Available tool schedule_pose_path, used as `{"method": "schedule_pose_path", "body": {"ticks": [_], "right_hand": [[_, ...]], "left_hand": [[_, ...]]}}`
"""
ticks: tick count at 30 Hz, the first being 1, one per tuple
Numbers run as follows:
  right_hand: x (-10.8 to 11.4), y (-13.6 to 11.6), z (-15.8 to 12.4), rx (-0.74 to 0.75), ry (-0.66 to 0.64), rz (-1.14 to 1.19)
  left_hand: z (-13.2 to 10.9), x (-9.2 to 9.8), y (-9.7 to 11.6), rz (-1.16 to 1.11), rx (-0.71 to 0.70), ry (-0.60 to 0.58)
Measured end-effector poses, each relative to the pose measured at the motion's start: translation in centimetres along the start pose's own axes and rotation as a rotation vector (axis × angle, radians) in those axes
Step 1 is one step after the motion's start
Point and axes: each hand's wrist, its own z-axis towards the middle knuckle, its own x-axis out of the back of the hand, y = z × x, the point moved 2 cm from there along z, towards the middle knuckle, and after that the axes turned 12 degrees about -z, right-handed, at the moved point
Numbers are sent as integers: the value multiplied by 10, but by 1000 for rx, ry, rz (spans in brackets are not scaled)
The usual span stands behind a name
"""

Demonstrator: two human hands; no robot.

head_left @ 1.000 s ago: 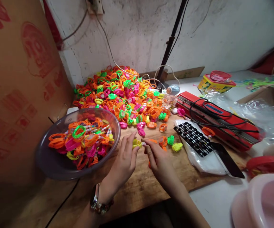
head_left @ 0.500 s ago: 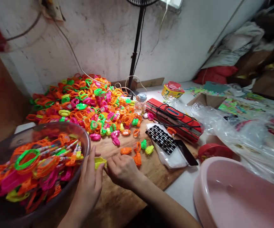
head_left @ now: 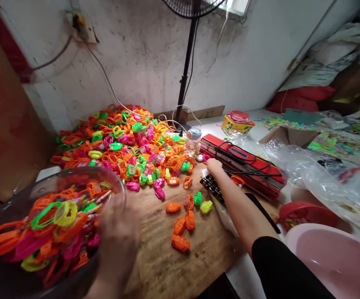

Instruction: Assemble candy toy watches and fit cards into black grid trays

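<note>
My left hand (head_left: 119, 232) is smeared by motion beside the right rim of a dark see-through basin (head_left: 122, 182); its fingers cannot be made out. A yellow toy watch (head_left: 65, 214) lies on top of the bright toy watches in that basin. My right hand (head_left: 214, 165) reaches to the far edge of a black slotted sheet (head_left: 210, 185), close to a pink toy watch (head_left: 205, 158) and the red sealing machine (head_left: 242, 162). Its fingertips are hidden from me. Between the hands lie several loose watches, among them an orange one (head_left: 180, 243) and a green one (head_left: 198, 198).
A large heap of toy watches (head_left: 130, 145) stands against the wall. The fan's black pole (head_left: 188, 62) rises behind it. To the right are a yellow tin (head_left: 236, 123), clear plastic film (head_left: 301, 162), a red dish (head_left: 307, 214) and a pink basin (head_left: 329, 236).
The yellow watch left my hands and now rests on the basin's pile. My right hand moved forward and right to the black sheet; the left swung back beside the basin. The view shifted.
</note>
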Motion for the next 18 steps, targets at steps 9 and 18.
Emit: {"method": "schedule_pose_path", "body": {"ticks": [9,18], "right_hand": [[5,0,-21,27,76,620],[-4,-48,-183,386,0,1273]], "left_hand": [[5,-127,18,-768,525,-375],[7,-67,-7,-1360,1157,19]]}}
